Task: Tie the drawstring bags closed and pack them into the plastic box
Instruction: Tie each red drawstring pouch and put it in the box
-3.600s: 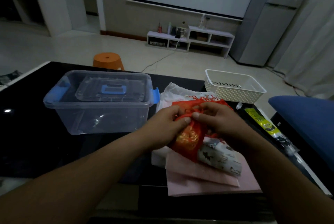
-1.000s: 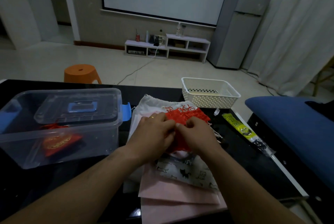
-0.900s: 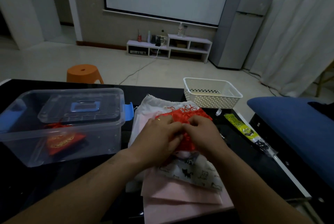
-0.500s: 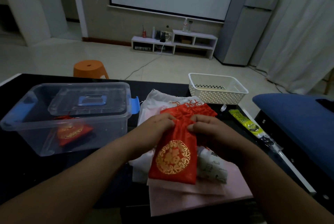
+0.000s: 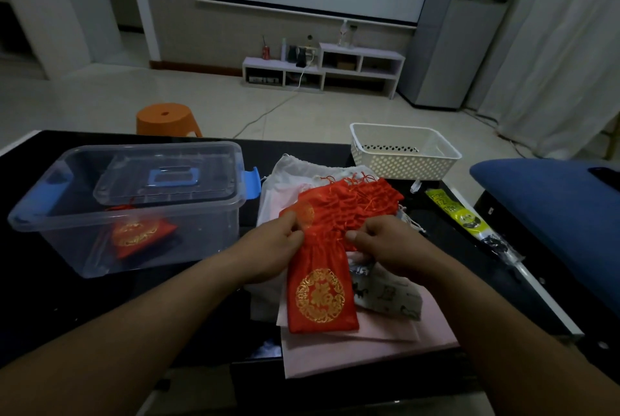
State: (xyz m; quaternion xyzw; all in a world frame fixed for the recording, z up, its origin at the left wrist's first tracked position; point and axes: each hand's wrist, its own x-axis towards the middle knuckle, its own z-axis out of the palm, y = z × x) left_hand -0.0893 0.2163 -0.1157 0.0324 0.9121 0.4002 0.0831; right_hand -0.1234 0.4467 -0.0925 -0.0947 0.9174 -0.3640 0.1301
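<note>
A red drawstring bag with a gold emblem lies on the bag pile in front of me. My left hand pinches its neck on the left and my right hand pinches it on the right. More red bags lie bunched just beyond my fingers. Under them are a cat-print bag, pink bags and white bags. The clear plastic box with blue latches stands at the left. Its lid rests sunk in the opening, and one tied red bag lies inside.
A white perforated basket stands at the table's far right. A yellow-green packet lies along the right edge of the black table. A blue cushion is at the right, and an orange stool stands behind the table.
One red bag went from my hands into the plastic box. Both hands then lifted another red bag off the pile and now pinch its neck, which has narrowed since half a second ago.
</note>
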